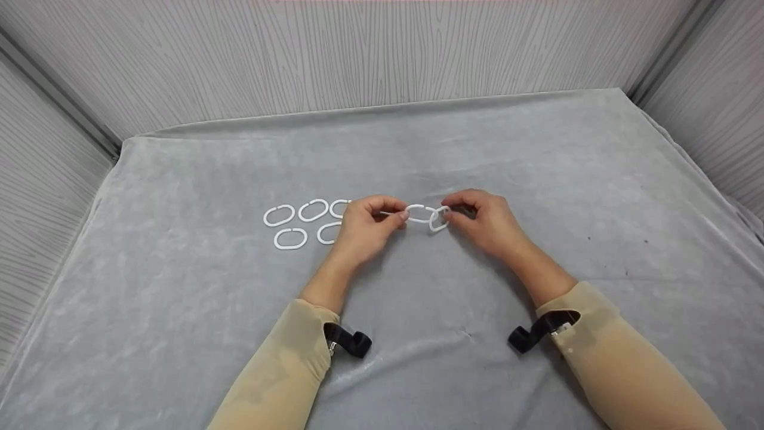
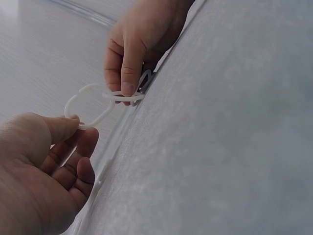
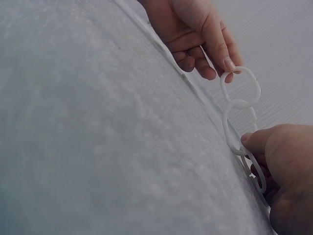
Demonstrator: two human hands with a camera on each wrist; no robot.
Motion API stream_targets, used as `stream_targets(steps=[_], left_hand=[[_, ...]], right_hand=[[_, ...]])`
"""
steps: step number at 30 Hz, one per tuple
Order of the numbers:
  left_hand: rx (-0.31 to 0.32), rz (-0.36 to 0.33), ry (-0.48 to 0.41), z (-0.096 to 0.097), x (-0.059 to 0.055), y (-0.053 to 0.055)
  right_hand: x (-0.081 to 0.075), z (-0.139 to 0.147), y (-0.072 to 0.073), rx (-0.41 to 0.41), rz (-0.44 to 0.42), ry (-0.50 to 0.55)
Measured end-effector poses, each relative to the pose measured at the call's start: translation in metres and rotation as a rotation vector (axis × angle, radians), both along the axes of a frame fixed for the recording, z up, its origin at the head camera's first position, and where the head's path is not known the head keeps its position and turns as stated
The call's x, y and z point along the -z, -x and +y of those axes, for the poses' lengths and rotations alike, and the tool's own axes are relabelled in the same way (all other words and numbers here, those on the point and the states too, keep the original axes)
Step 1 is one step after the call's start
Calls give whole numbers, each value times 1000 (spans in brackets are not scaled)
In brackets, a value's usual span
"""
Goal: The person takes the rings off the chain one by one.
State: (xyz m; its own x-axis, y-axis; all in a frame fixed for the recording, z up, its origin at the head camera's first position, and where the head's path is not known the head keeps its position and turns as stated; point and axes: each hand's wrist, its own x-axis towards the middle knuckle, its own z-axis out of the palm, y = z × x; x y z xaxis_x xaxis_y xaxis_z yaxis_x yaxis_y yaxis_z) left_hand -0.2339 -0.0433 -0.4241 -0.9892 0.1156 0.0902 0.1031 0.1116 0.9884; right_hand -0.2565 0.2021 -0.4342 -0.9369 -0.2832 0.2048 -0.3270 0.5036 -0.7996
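My left hand [image 1: 365,230] pinches a white oval link [image 3: 258,92] between thumb and index finger. Through that link runs a second white link [image 3: 226,128], which my right hand [image 1: 488,221] pinches by its far part with thumb and fingertips. In the right wrist view a third link [image 3: 264,182] hooks onto the second, partly hidden by the right hand. The joined links are stretched between the two hands, above the grey cloth. The left hand's other fingers curl loosely beneath the pinch.
Several loose white links [image 1: 290,247] lie on the grey cloth [image 1: 197,298] left of my left hand, some partly covered by it. Black mounts [image 1: 359,344] stick out at both wrists. Pale wood-grain panels [image 1: 370,54] stand behind and at the sides.
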Motion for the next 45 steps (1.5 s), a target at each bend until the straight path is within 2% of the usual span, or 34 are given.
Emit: stream_targets(steps=[16, 25, 33, 45], left_hand=[[1, 23, 16, -1, 0, 0], [11, 26, -7, 0, -1, 0], [33, 55, -6, -1, 0, -1], [81, 34, -6, -1, -2, -2]], right_hand=[[-1, 0, -1, 28, 24, 62], [0, 0, -1, -20, 69, 87], [1, -1, -1, -68, 47, 120], [-1, -1, -2, -112, 43, 125]])
